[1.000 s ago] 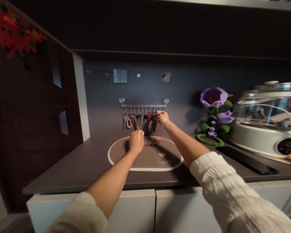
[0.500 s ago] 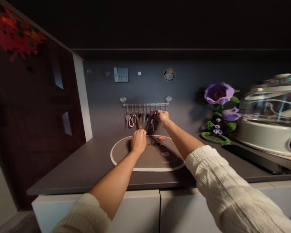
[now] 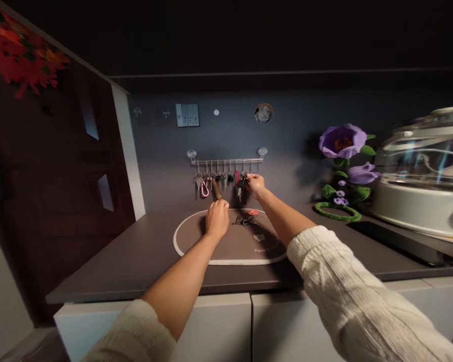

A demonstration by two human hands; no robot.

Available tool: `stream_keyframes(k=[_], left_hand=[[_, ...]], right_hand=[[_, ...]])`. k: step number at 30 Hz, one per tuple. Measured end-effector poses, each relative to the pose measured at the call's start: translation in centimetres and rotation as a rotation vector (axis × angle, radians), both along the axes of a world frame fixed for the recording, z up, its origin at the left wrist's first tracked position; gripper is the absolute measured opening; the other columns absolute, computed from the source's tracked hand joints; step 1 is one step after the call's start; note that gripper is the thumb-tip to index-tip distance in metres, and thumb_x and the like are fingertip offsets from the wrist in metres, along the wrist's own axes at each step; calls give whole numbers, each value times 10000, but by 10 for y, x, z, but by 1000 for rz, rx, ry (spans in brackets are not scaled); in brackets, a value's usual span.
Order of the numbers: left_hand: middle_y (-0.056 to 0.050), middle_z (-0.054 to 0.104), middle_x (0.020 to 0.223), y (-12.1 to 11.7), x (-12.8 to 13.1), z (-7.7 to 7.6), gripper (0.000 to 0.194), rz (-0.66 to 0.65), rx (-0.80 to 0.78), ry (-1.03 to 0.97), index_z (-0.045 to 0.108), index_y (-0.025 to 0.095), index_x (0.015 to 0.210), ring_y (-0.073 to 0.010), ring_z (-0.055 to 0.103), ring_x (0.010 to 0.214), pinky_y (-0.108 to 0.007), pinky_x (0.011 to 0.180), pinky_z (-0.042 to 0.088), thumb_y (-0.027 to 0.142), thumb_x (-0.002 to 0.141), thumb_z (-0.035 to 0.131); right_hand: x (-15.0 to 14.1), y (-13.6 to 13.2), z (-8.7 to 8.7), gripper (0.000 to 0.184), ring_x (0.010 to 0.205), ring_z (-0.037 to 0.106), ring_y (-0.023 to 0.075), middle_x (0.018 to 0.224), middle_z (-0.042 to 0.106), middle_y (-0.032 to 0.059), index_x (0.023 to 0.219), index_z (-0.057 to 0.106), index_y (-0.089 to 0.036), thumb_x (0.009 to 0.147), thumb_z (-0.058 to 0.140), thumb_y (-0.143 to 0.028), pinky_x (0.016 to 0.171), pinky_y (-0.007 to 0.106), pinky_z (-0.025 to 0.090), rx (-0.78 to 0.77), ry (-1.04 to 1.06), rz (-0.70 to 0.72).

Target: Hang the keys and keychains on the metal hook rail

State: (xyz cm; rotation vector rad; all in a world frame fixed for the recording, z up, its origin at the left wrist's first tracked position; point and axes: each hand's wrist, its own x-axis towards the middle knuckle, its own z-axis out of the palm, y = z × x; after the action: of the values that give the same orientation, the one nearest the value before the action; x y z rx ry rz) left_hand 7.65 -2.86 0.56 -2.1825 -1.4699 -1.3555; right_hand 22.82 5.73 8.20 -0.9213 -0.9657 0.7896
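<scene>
A clear rack (image 3: 228, 161) with hooks is stuck to the dark wall, and several bunches of keys hang from it. At its right end, my right hand (image 3: 255, 185) pinches a key ring with keys (image 3: 240, 186), which hangs at a hook. A red strap (image 3: 237, 177) hangs just left of that bunch. My left hand (image 3: 217, 219) is closed over the mat, its knuckles just below a brown strap (image 3: 217, 190) on the rack; what its fingers hold, if anything, is hidden. More keys (image 3: 245, 222) and a red tag (image 3: 253, 212) lie on the mat (image 3: 234, 246). A pink loop (image 3: 204, 188) hangs at the left.
Purple artificial flowers (image 3: 343, 143) stand at the right, beside a white appliance with a clear cover (image 3: 423, 201). A black phone-like slab (image 3: 403, 244) lies in front of them on the counter (image 3: 136, 261). A dark door (image 3: 60, 211) is at the left.
My right hand has shifted slightly down and right, and more of the key bunch beside its fingers shows. My left hand stays nearly in place. The view has shifted slightly.
</scene>
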Motion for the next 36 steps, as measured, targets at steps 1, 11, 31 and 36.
stream_keyframes(k=[1,11,31,36], left_hand=[[-65,619,903,0,0,0,214,-1,-3,2,566,179,856,-186,533,866,-301,778,395,198,879,354],[-71,621,913,2,-1,0,214,-16,-19,6,572,177,864,-185,538,872,-301,782,399,197,876,359],[-63,631,910,0,-2,1,174,-153,-102,87,592,178,846,-176,540,893,-293,814,401,195,852,419],[-43,631,845,1,-3,0,123,-242,-161,82,600,179,866,-157,548,804,-278,765,418,221,807,501]], right_hand=[[0,0,0,192,320,312,34,384,372,-81,614,462,-162,789,521,-216,342,152,267,1,-4,-1],[5,-10,-2,193,365,357,24,429,406,-76,603,437,-157,742,556,-218,390,134,293,21,-70,73],[12,-91,-42,95,507,449,51,580,525,-21,669,528,-144,733,581,-190,490,164,371,-29,-312,239],[29,-93,-60,63,538,498,69,597,582,-17,665,571,-155,680,624,-124,521,172,383,-34,-587,134]])
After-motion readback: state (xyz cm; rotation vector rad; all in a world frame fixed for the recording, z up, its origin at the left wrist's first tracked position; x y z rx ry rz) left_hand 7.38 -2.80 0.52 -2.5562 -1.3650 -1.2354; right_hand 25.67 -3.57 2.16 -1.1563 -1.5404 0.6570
